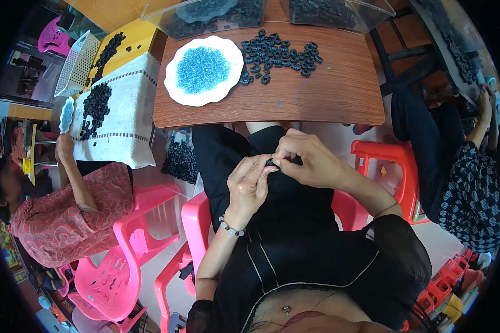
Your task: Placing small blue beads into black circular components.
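Above my lap, my left hand (249, 180) pinches a small black ring-shaped part (271, 162) between thumb and fingertips. My right hand (301, 156) meets it there, its thumb and forefinger pressed together at the part's edge; whether they hold a tiny piece of their own is too small to tell. On the brown table (316, 105) in front of me sits a white scalloped plate (175, 91) heaped with small clear-blue pieces (203, 69). Beside the plate lies a loose pile of similar black parts (278, 53).
Two clear bins (216, 22) of black parts stand at the table's far edge. At left, a person (78, 211) sits by a cloth-covered table (133, 100) with more black parts. Another person (461, 188) works at right. Pink chair arms (196, 219) flank me; a red stool (389, 150) stands right.
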A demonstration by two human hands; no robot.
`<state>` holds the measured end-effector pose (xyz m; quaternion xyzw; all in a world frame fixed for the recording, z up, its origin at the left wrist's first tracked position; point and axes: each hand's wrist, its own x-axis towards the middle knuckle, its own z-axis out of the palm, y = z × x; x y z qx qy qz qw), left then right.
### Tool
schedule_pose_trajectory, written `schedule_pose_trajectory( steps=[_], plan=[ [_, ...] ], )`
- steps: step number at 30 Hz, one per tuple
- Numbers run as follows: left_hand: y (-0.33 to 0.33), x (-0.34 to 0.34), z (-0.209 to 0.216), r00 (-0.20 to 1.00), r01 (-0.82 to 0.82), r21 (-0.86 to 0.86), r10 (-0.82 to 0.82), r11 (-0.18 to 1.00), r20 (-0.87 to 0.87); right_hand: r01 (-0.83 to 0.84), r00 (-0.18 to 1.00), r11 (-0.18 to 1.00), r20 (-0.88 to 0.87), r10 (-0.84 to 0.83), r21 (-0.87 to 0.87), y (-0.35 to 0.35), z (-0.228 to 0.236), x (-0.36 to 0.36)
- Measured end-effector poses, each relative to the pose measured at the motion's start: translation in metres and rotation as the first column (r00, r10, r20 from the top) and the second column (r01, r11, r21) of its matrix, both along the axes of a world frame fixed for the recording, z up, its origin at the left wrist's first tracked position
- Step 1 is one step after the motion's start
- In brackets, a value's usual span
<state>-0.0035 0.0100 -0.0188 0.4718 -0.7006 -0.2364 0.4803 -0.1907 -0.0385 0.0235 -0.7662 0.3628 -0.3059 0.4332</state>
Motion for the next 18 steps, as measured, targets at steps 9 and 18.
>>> schedule_pose_trajectory(
  steps=[9, 18],
  plan=[
    [-0.004, -0.006, 0.004, 1.000, -0.007, 0.055, 0.006, 0.998, 0.018, 0.000, 1.000, 0.999, 0.028, -0.001, 0.036, -0.006, -0.009, -0.008],
    [-0.007, -0.006, 0.016, 0.999, 0.049, 0.122, -0.045, 0.991, -0.028, -0.201, 0.946, 0.861, 0.322, 0.047, 0.467, -0.024, -0.016, -0.021]
  ],
)
